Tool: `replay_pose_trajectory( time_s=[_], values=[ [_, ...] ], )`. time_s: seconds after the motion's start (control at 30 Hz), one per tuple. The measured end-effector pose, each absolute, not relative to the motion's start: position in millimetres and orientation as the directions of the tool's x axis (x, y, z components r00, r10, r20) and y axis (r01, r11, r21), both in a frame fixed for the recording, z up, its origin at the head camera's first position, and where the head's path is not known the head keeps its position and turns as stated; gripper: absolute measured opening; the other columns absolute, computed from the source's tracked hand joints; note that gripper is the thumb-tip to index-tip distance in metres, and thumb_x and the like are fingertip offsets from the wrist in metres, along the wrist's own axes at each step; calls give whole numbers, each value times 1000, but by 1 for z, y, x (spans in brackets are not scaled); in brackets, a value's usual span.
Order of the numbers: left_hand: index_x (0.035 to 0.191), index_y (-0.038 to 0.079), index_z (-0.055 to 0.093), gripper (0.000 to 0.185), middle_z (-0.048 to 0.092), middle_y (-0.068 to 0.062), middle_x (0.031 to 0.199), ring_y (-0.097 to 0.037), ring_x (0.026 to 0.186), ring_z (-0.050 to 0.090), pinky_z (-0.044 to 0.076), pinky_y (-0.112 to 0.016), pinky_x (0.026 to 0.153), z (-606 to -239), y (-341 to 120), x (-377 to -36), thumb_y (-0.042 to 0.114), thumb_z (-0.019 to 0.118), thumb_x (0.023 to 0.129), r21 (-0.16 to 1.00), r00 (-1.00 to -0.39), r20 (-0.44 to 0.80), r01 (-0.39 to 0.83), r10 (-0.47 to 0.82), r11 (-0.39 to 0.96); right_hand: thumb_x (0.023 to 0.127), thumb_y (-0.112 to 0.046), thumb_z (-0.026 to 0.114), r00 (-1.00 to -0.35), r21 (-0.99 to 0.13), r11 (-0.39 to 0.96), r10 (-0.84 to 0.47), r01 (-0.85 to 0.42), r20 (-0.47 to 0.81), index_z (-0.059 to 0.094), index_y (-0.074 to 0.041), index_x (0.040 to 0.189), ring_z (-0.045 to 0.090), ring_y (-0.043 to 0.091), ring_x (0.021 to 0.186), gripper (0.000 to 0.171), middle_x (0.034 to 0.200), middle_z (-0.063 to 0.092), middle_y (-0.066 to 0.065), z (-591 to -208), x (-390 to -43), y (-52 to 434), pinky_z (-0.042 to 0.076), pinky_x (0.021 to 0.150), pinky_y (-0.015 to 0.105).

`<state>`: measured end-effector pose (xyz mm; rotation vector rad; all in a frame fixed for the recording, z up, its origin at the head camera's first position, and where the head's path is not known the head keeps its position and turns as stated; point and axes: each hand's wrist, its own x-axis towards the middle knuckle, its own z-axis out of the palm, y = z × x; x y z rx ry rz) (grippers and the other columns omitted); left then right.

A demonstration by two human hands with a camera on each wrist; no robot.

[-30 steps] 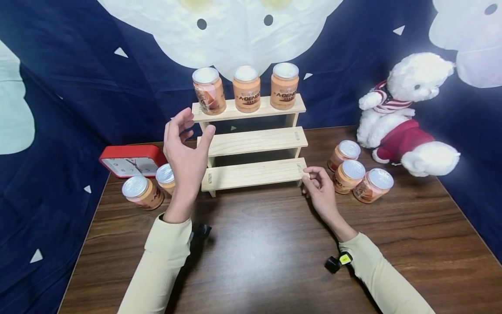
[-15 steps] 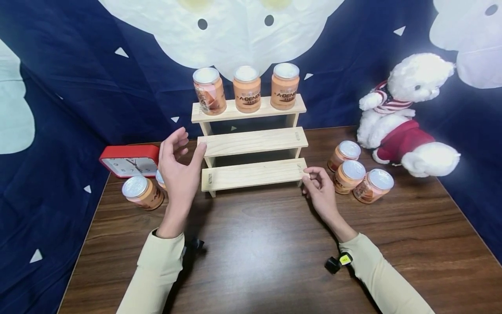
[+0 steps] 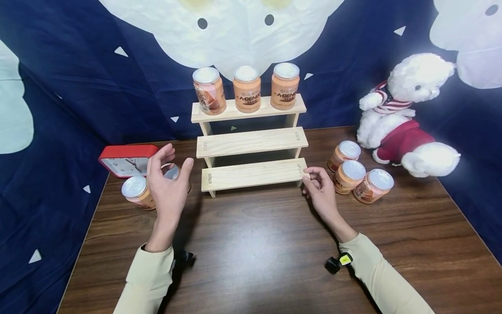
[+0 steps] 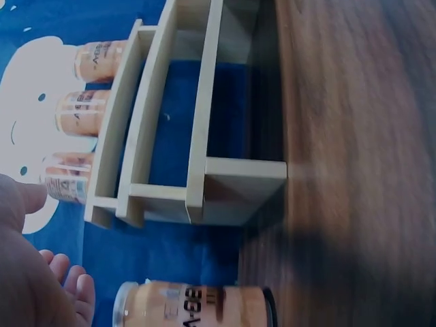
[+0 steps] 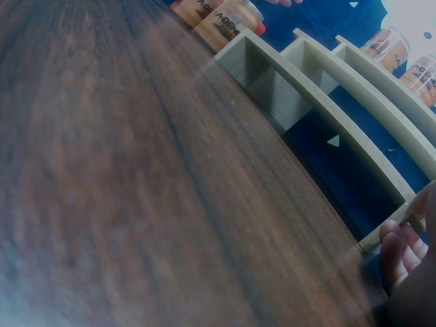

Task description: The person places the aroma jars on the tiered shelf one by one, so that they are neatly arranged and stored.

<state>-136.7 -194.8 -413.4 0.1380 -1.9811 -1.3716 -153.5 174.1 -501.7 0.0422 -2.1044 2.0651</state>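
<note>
A three-step wooden display stand (image 3: 252,174) has three orange jars with silver lids on its top step, among them a middle jar (image 3: 247,89). My right hand (image 3: 322,194) pinches the right end of the lowest step; in the right wrist view its fingers (image 5: 402,248) curl at that end. Left of the stand, my left hand (image 3: 167,189) hovers with fingers and thumb spread, holding nothing. It overlaps a jar (image 3: 172,173) partly hidden behind it. That jar (image 4: 194,306) appears below the fingers in the left wrist view. Another jar (image 3: 137,192) stands just left of the hand.
Behind the left jars sits a red clock (image 3: 127,161). Several things are at the right: a jar (image 3: 349,176) in a group of three, and white plush bears (image 3: 408,117) in red clothing. A dark blue cloth (image 3: 78,87) hangs behind the wooden table (image 3: 251,261).
My left hand has come down and left, from beside the top step to over the jar near the clock. The right hand stays at the lowest step's end.
</note>
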Motion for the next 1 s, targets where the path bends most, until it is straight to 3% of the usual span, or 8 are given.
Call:
replay_pose_trajectory(
  time_s=[0.17,0.33,0.53,0.87,1.0],
  values=[
    [142,-1,69,55,68,-18,136,-20,125,63,50,-30,106,-414,-203,-130,9,90,92,830,-720,515,283,-465,481,106,10,63,-979,-985,25,109,-169,171,60,13,127,60,10,63,22,88,61,5,-502,-154,173,48,55,18],
    [141,0,70,57,68,-19,135,-24,122,63,48,-25,104,-416,-212,-125,6,92,89,804,-692,547,276,-472,526,106,10,63,-978,-984,27,108,-175,177,60,12,127,60,9,63,22,87,61,4,-502,-154,173,48,55,18],
    [141,3,72,54,69,-19,134,-21,121,63,48,-19,96,-420,-229,-116,9,92,91,782,-674,556,225,-486,582,106,10,63,-978,-984,25,105,-177,179,60,12,127,60,8,63,22,87,60,3,-502,-155,172,47,55,18],
    [136,4,76,52,71,-15,130,-8,120,60,44,-20,103,-426,-255,-103,7,92,87,772,-611,559,137,-560,621,106,10,63,-978,-984,24,108,-178,180,61,12,127,59,9,62,22,87,60,1,-503,-154,173,47,54,18],
    [137,3,75,53,70,-15,130,-18,120,61,42,-21,100,-431,-261,-97,8,92,87,773,-610,543,93,-578,628,106,10,63,-978,-984,24,110,-176,178,60,12,127,59,9,62,22,87,60,1,-502,-154,174,48,54,18]
  ],
)
